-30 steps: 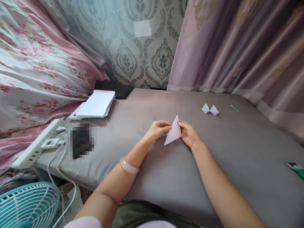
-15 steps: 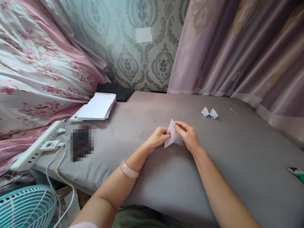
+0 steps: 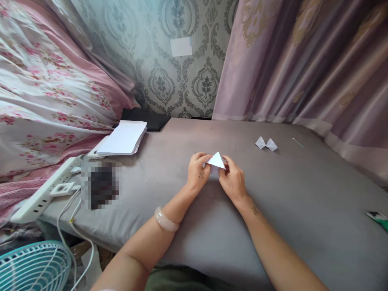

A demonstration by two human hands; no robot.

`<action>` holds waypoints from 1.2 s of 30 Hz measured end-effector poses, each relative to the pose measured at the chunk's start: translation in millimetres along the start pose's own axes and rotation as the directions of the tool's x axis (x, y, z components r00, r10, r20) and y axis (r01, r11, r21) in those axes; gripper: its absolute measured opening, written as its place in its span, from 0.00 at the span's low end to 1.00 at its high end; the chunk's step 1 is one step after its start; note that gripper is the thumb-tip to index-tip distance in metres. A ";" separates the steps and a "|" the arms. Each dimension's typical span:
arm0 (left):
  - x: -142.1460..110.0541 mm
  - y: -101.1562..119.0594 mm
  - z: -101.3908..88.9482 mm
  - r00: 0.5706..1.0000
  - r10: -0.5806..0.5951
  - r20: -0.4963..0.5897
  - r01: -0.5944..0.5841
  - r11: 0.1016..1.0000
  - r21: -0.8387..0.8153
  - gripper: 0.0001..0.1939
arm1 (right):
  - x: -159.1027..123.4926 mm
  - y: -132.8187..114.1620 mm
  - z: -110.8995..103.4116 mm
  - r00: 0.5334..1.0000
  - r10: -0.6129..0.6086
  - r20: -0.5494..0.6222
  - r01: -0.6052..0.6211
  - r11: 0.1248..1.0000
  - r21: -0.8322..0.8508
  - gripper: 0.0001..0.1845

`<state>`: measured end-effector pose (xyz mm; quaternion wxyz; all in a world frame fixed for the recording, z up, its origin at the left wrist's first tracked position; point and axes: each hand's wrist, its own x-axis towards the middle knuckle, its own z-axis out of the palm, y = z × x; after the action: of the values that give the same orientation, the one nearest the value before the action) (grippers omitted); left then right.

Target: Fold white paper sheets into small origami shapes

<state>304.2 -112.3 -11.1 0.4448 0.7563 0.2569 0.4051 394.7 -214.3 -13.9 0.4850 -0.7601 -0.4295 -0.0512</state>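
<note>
Between my two hands, a small piece of folded white paper [image 3: 216, 160] is held above the grey-covered surface, its pointed corner turned away from me. My left hand [image 3: 198, 171] pinches its left side, thumb and fingers closed. On the right side, my right hand [image 3: 233, 178] grips the paper with its fingers curled behind, partly hidden. A pale bangle [image 3: 166, 220] circles my left wrist. Beyond my right hand lies a folded white paper shape [image 3: 266, 144] with two diamond-like halves.
A stack of white paper [image 3: 123, 138] lies at the back left by a black flat item [image 3: 151, 118]. White power strips [image 3: 48, 188] with cables run along the left edge, near a blurred dark object [image 3: 104, 186]. A fan [image 3: 33, 266] stands lower left; a thin stick [image 3: 297, 142] lies right.
The folded paper has turned from standing upright on edge to a triangle with its point away from me. Both hands have shifted their grip around it, my right hand moving lower.
</note>
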 end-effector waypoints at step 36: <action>19.4 0.3 -23.5 0.733 -0.450 0.510 0.680 0.478 -0.556 0.11 | 4.8 2.4 -23.5 0.948 -0.069 0.310 0.146 0.961 -0.233 0.36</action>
<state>294.9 -86.9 3.2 0.8426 0.4427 0.2470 0.1816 407.4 -230.2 -0.9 0.3097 -0.7900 -0.5288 -0.0164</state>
